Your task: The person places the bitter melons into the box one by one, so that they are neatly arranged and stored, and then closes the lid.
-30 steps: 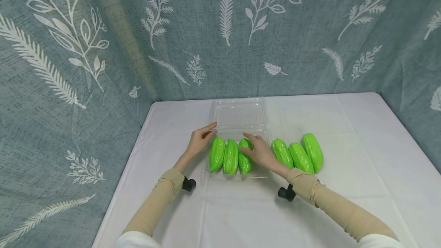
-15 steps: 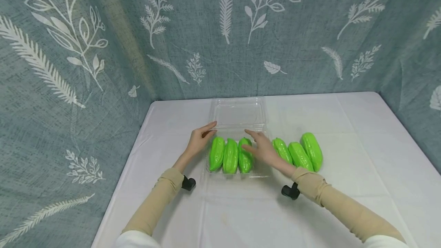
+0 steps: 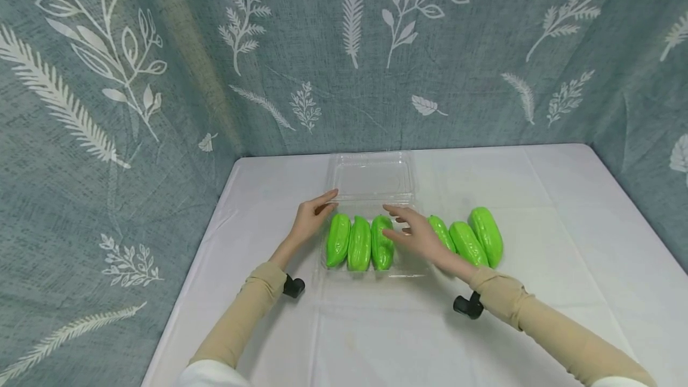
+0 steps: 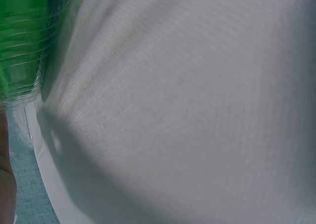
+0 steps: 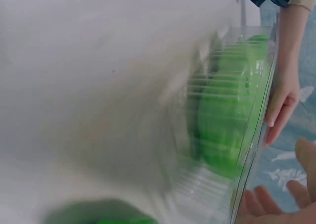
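Note:
A clear plastic clamshell box stands on the table with its lid folded back. Three glossy green, elongated, ridged vegetable-like pieces lie side by side in its left and middle part. My left hand pinches the box's left rim near the hinge; the right wrist view also shows this hand at the rim. Over the box's right side hovers my right hand, fingers apart and holding nothing. It is nearest to the rightmost green piece in the box.
Three more green pieces lie on the white tablecloth right of the box, the nearest partly hidden by my right hand. A grey-blue leaf-patterned curtain hangs behind the table and along both sides.
My right hand has drawn back a little to the right from the rightmost green piece in the box, its fingers spread. The left hand has stayed at the rim.

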The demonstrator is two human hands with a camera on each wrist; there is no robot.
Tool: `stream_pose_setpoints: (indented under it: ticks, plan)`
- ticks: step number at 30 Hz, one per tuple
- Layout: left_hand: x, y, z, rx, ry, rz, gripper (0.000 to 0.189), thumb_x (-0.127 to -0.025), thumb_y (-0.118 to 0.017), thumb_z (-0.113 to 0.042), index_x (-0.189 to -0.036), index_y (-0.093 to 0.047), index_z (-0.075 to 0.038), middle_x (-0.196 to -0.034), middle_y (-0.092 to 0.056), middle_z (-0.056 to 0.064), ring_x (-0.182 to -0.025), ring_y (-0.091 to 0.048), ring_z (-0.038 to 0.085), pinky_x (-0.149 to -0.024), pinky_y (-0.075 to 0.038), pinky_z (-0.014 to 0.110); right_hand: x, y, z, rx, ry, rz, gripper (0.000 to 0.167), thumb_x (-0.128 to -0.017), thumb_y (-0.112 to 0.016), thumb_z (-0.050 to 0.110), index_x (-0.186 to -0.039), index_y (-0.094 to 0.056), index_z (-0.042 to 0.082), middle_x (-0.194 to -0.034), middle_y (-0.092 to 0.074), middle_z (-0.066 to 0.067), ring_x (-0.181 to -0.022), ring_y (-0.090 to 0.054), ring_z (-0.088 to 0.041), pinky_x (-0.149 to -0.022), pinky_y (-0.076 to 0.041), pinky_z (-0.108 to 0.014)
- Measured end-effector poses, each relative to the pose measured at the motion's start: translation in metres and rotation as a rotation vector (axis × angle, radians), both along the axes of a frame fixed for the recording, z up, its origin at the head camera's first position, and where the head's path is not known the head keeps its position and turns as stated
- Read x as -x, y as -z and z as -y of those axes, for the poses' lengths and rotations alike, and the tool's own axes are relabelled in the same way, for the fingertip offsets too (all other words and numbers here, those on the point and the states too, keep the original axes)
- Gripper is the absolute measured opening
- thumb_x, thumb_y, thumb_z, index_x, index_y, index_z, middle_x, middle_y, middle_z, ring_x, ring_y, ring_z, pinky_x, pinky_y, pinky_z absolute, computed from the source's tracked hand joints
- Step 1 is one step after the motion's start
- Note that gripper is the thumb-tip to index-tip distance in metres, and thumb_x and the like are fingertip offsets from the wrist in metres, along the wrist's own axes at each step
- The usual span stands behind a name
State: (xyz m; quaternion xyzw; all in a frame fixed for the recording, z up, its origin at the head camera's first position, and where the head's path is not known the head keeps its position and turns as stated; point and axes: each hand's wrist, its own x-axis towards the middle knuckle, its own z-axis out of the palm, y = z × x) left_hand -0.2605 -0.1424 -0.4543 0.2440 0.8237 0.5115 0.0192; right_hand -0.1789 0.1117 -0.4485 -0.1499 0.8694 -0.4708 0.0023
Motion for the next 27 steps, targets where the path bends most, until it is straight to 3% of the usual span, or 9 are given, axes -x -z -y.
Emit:
stream_pose_setpoints:
  ticks: [4,12,19,20,27]
  plan:
    - [0.003,0.005,0.000,-0.008,-0.002,-0.008,0.037,-0.094,-0.053,0.003,-0.130,-0.050,0.011,-0.137,-0.048,0.025,-0.113,-0.060,0.039,-0.096,-0.052,0.041,-0.002,0.002,-0.007,0.028,-0.007,-0.018,0.055,-0.090,-0.065,0.019,-0.140,-0.045,0.004,-0.138,-0.050,-0.021,-0.119,-0.053,-0.041,-0.097,-0.053,-0.048]
    - [0.020,0.038,0.006,-0.024,-0.012,-0.049,0.037,-0.095,-0.056,-0.007,-0.132,-0.054,0.000,-0.139,-0.051,0.017,-0.111,-0.064,0.029,-0.094,-0.055,0.031,-0.003,0.002,-0.021,0.073,-0.002,-0.030,0.055,-0.088,-0.067,0.017,-0.138,-0.047,0.005,-0.135,-0.052,-0.021,-0.118,-0.054,-0.041,-0.098,-0.052,-0.048]
    - [0.017,0.032,0.004,-0.017,-0.016,-0.022,0.037,-0.095,-0.055,-0.004,-0.131,-0.053,0.003,-0.138,-0.050,0.019,-0.114,-0.061,0.033,-0.096,-0.053,0.032,-0.005,0.005,-0.034,0.133,0.048,-0.053,0.051,-0.088,-0.067,0.012,-0.135,-0.050,0.002,-0.132,-0.053,-0.024,-0.117,-0.054,-0.043,-0.098,-0.051,-0.050]
    - [0.019,0.036,0.005,-0.014,-0.021,-0.017,0.037,-0.095,-0.055,-0.006,-0.132,-0.053,0.001,-0.139,-0.051,0.017,-0.115,-0.061,0.031,-0.096,-0.053,0.031,-0.006,0.005,-0.036,0.130,0.055,-0.060,0.050,-0.088,-0.066,0.011,-0.135,-0.050,0.002,-0.132,-0.053,-0.024,-0.117,-0.054,-0.043,-0.098,-0.051,-0.050]
    - [0.020,0.035,0.005,-0.007,-0.028,-0.008,0.037,-0.096,-0.055,-0.007,-0.132,-0.054,-0.001,-0.140,-0.050,0.015,-0.117,-0.060,0.030,-0.098,-0.052,0.031,-0.008,0.002,-0.052,0.096,0.086,-0.070,0.050,-0.090,-0.065,0.012,-0.136,-0.049,0.002,-0.133,-0.053,-0.024,-0.118,-0.053,-0.043,-0.096,-0.053,-0.049]
